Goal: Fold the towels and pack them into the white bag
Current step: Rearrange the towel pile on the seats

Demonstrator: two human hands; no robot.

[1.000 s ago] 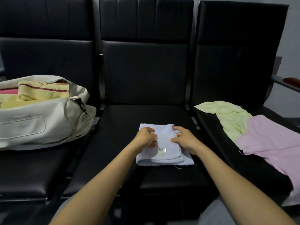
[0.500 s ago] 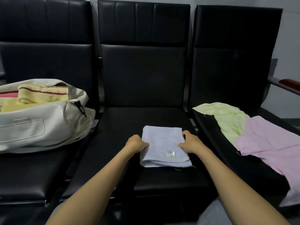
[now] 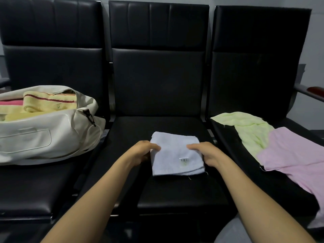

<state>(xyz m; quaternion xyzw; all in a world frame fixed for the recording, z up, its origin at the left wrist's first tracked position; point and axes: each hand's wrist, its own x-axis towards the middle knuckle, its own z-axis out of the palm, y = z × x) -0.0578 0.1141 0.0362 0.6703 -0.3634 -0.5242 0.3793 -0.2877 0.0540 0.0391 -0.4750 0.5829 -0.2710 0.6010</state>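
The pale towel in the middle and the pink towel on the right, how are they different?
The pale towel is folded into a neat square; the pink towel lies spread out and rumpled. The left hand and right hand grip the pale towel; no hand touches the pink towel. Both lie on black seats, not yet in the white bag.

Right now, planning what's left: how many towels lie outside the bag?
3: white towel, middle seat; green towel and pink towel, right seat. Others may hide beneath.
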